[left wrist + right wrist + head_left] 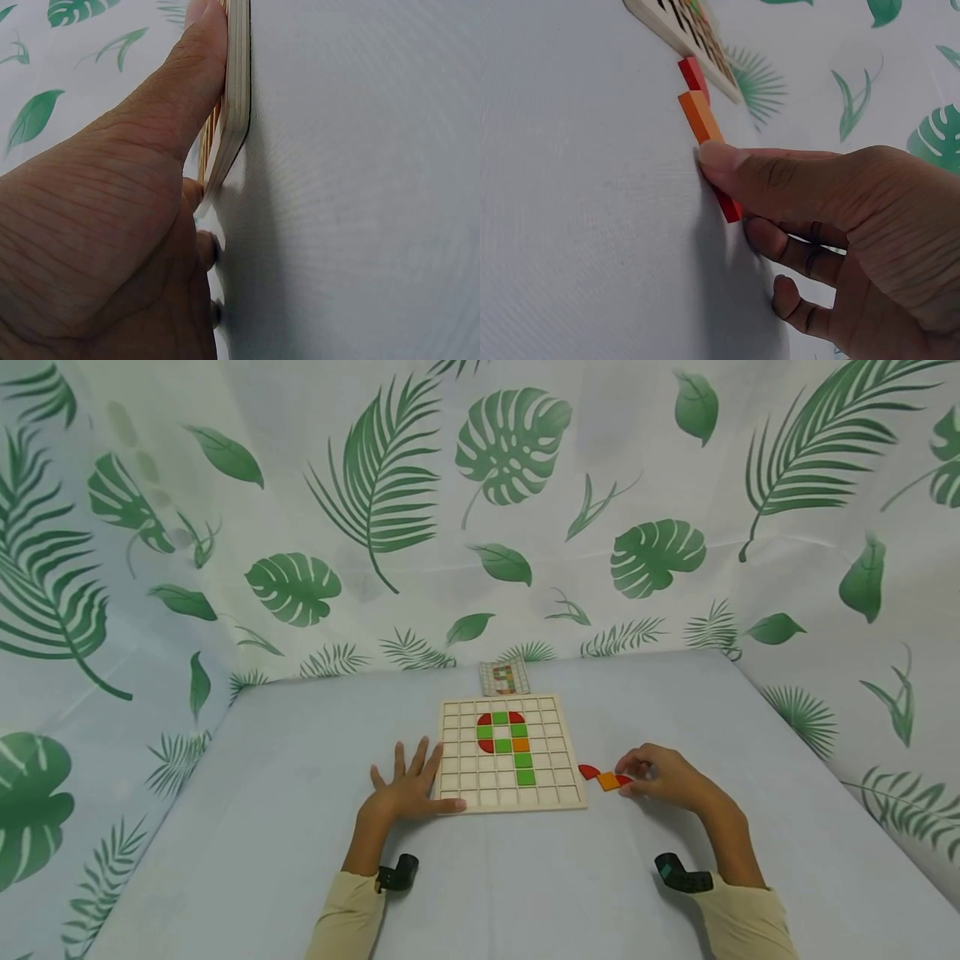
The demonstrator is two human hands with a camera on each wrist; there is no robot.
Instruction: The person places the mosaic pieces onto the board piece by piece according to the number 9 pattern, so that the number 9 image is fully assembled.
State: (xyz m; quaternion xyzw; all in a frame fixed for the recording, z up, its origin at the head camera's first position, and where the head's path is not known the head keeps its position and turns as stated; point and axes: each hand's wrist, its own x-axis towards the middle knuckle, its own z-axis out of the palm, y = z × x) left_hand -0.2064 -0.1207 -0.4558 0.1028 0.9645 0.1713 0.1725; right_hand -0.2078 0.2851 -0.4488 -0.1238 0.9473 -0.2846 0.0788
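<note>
A wooden grid board [457, 781] lies on the table, with green, red and orange tiles set in it in the shape of a 9. My left hand [405, 795] is spread at the board's left front corner. Its thumb [196, 75] rests along the front edge, and the other fingers reach up the left side. Right of the board my right hand [667, 777] pinches a red quarter-circle tile [623, 781] between thumb and fingers. Beside that tile lies an orange square tile [607, 782], then another red quarter-circle tile [588, 772] nearer the board.
Behind the board lies a small pattern card [489, 681] showing a similar 9 on a grid. A pale cloth [300, 735] covers the table. Leaf-printed fabric [420, 610] hangs at the back and both sides.
</note>
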